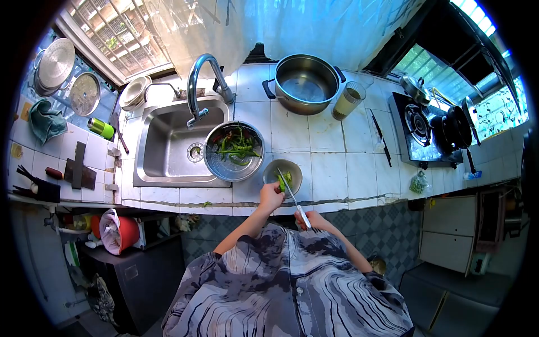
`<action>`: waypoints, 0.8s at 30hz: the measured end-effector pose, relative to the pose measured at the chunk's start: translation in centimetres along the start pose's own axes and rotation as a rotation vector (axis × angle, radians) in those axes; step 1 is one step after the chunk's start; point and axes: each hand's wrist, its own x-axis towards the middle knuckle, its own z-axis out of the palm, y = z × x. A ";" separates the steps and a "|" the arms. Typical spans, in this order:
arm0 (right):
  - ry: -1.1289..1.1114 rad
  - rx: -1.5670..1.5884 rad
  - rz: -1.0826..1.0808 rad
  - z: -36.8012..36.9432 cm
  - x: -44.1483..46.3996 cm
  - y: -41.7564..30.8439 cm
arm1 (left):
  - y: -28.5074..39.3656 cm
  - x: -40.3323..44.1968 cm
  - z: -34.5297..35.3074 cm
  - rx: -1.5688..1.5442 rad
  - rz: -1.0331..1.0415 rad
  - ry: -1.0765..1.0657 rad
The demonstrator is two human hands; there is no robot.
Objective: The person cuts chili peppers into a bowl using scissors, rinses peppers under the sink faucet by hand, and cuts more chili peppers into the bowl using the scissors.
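Observation:
My left hand (272,196) is closed on a green pepper (282,185) at the near rim of a small metal bowl (296,168). Cut green pieces (288,177) appear inside that bowl. In my right hand (317,221) is a knife (303,215) with a white handle, its thin blade pointing up and left across the bowl beside the pepper. Fingers partly hide the point where blade and pepper meet. To the left, a metal colander (216,165) holds several long green peppers (238,147) and overlaps the sink's right edge.
A steel sink (168,174) with a curved faucet (196,84) lies left. Behind the bowl stand a large pot (306,90) and a glass of cloudy liquid (348,102). Chopsticks (381,137) lie near the gas stove (421,121). A small plastic bag (418,183) sits at the right front edge.

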 end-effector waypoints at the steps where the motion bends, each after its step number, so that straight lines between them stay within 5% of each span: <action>1: 0.002 -0.060 -0.035 -0.1 0.2 0.5 | 0.4 0.1 -0.2 -0.115 -0.058 0.018; 8: -0.148 -0.132 -0.131 -0.5 -1.5 -2.7 | -0.6 1.3 1.3 -0.140 0.074 0.169; 24: 0.156 -0.380 -0.076 0.3 -1.6 -2.8 | -0.4 0.7 0.8 -0.027 0.046 0.080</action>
